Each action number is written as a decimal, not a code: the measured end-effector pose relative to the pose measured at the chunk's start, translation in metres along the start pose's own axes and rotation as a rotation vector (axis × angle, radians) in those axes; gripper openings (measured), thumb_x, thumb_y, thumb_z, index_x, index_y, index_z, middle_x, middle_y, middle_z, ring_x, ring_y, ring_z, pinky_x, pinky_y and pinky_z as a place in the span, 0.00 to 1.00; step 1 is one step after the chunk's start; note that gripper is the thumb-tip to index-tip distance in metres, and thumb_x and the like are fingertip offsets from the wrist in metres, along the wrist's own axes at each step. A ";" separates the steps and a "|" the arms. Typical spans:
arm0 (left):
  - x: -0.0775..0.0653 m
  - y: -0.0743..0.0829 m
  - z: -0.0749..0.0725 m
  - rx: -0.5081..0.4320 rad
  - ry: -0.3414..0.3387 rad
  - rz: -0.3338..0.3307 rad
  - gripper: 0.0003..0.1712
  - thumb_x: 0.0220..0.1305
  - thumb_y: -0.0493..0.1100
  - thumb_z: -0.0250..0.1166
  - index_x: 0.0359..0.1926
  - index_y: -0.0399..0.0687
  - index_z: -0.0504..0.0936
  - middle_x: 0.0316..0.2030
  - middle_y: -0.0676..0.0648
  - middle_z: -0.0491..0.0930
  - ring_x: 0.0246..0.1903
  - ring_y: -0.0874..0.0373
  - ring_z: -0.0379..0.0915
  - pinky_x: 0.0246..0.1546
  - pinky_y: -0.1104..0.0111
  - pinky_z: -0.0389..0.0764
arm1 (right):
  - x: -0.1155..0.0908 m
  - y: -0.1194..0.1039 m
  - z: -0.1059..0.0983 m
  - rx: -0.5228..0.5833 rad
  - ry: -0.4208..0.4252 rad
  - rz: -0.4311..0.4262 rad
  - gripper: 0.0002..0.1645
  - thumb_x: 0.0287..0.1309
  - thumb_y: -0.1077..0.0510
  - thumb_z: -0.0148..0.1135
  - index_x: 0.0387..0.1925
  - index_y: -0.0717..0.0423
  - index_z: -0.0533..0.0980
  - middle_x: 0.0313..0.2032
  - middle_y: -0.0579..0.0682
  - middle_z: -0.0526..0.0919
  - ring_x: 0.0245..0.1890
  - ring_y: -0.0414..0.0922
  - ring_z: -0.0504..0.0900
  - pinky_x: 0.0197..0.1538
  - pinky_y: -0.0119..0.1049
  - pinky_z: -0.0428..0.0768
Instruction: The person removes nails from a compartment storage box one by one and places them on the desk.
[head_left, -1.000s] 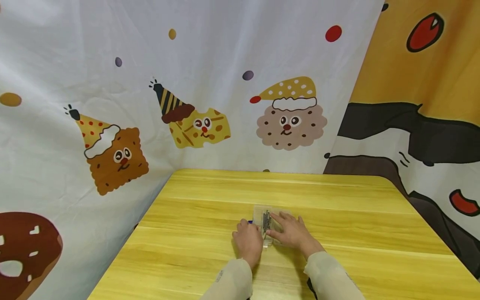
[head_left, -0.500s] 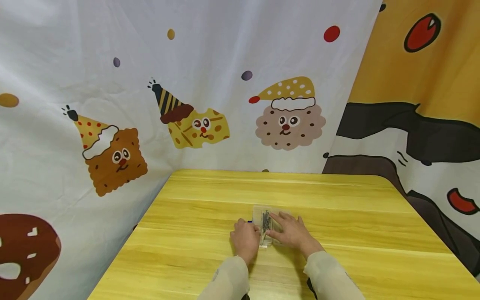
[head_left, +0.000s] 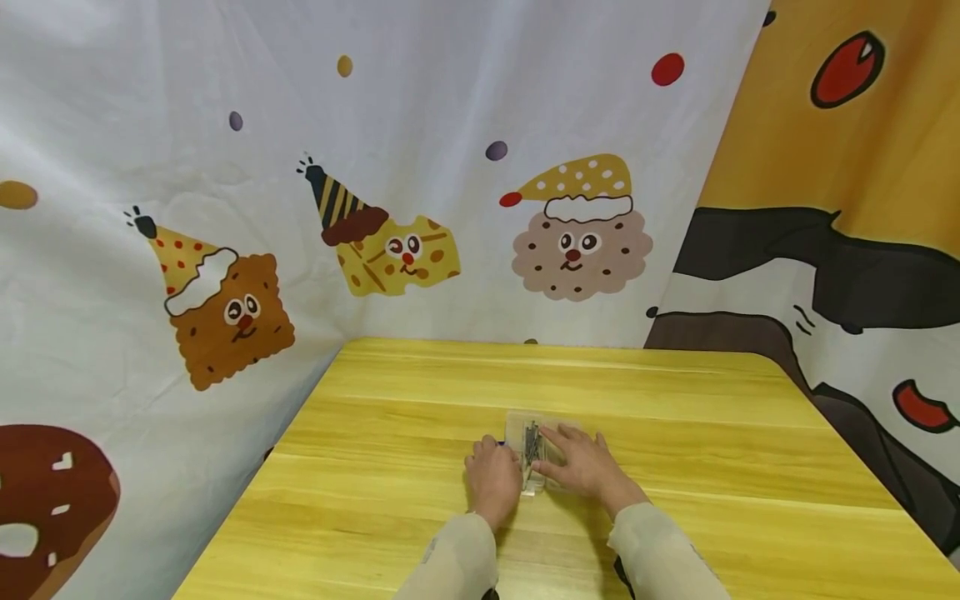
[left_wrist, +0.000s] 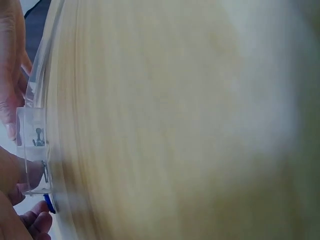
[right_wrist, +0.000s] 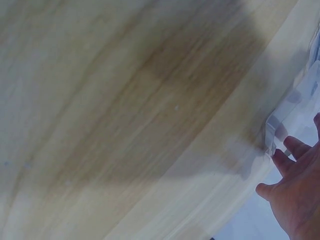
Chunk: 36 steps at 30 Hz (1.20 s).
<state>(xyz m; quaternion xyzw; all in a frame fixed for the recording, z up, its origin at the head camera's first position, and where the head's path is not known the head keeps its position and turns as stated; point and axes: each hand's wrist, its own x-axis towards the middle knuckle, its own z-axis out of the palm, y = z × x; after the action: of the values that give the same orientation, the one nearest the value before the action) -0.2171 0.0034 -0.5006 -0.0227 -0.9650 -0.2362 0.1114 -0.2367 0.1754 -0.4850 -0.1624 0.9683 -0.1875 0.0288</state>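
Note:
A small clear plastic box (head_left: pixel 516 422) stands on the table between my hands, holding several slim dark metal pieces (head_left: pixel 532 442) that look like screws. My left hand (head_left: pixel 492 479) grips the box's left side with bent fingers. In the left wrist view its thumb (left_wrist: pixel 33 172) shows through the clear wall, while other fingertips (left_wrist: pixel 42 220) lie outside, beside a small blue piece (left_wrist: pixel 49 203). To the right, my right hand (head_left: pixel 583 462) rests with spread fingers over a clear plastic flap (right_wrist: pixel 284 119), index fingertip and thumb close to the metal pieces.
The wood-grain table (head_left: pixel 420 392) extends around the box on all sides. Behind it hangs a white curtain (head_left: pixel 435 100) printed with cartoon biscuits and cheese. Cream sleeves (head_left: pixel 663 550) cover both forearms.
My left hand has shifted very slightly left along the box's side. My right hand keeps its place, and the metal pieces lie much as before.

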 end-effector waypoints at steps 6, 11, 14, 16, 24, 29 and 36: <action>-0.001 -0.001 -0.002 -0.041 0.010 -0.008 0.07 0.62 0.43 0.69 0.29 0.48 0.87 0.37 0.47 0.76 0.41 0.51 0.69 0.39 0.57 0.69 | 0.000 -0.004 -0.002 -0.003 -0.001 0.000 0.43 0.64 0.32 0.57 0.73 0.47 0.64 0.69 0.65 0.64 0.70 0.63 0.60 0.66 0.72 0.45; -0.003 -0.002 -0.002 -0.105 0.009 -0.020 0.07 0.64 0.43 0.68 0.31 0.47 0.87 0.43 0.44 0.78 0.46 0.47 0.71 0.44 0.50 0.70 | 0.000 -0.004 -0.002 -0.008 -0.008 0.002 0.43 0.64 0.32 0.57 0.73 0.47 0.64 0.70 0.65 0.64 0.70 0.63 0.60 0.66 0.72 0.45; -0.003 -0.003 -0.001 -0.135 0.000 -0.031 0.07 0.64 0.44 0.67 0.31 0.48 0.87 0.44 0.44 0.77 0.47 0.46 0.70 0.46 0.48 0.70 | 0.000 -0.003 -0.001 -0.010 -0.010 0.003 0.43 0.64 0.32 0.57 0.73 0.47 0.64 0.69 0.65 0.64 0.70 0.63 0.60 0.66 0.72 0.45; -0.003 -0.003 0.000 -0.142 -0.002 -0.032 0.07 0.64 0.44 0.67 0.31 0.48 0.87 0.44 0.44 0.77 0.48 0.46 0.70 0.46 0.47 0.69 | 0.000 -0.002 0.000 -0.015 -0.011 0.004 0.43 0.64 0.31 0.56 0.73 0.46 0.64 0.69 0.65 0.64 0.70 0.63 0.60 0.66 0.72 0.46; -0.006 -0.002 0.002 -0.214 0.031 -0.046 0.07 0.65 0.43 0.66 0.35 0.46 0.88 0.47 0.43 0.78 0.49 0.45 0.69 0.49 0.45 0.68 | 0.000 0.001 0.001 -0.020 -0.006 0.006 0.43 0.64 0.31 0.56 0.74 0.45 0.63 0.70 0.64 0.63 0.70 0.63 0.60 0.67 0.72 0.45; -0.009 -0.001 0.000 -0.244 0.065 -0.021 0.07 0.65 0.43 0.67 0.36 0.48 0.90 0.48 0.43 0.79 0.50 0.45 0.71 0.51 0.42 0.67 | 0.000 0.003 0.001 -0.029 -0.008 0.011 0.44 0.63 0.30 0.55 0.74 0.45 0.63 0.70 0.64 0.63 0.70 0.63 0.60 0.67 0.72 0.45; -0.009 -0.001 -0.001 -0.266 0.060 -0.017 0.07 0.64 0.43 0.66 0.36 0.48 0.91 0.50 0.43 0.80 0.51 0.44 0.72 0.51 0.42 0.65 | 0.000 0.003 0.001 -0.036 -0.009 0.015 0.44 0.63 0.30 0.55 0.73 0.45 0.63 0.70 0.64 0.63 0.70 0.63 0.61 0.66 0.72 0.46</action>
<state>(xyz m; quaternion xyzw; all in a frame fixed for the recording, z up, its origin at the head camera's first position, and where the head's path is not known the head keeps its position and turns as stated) -0.2078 0.0016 -0.5022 -0.0220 -0.9215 -0.3637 0.1342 -0.2372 0.1773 -0.4874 -0.1563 0.9726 -0.1693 0.0317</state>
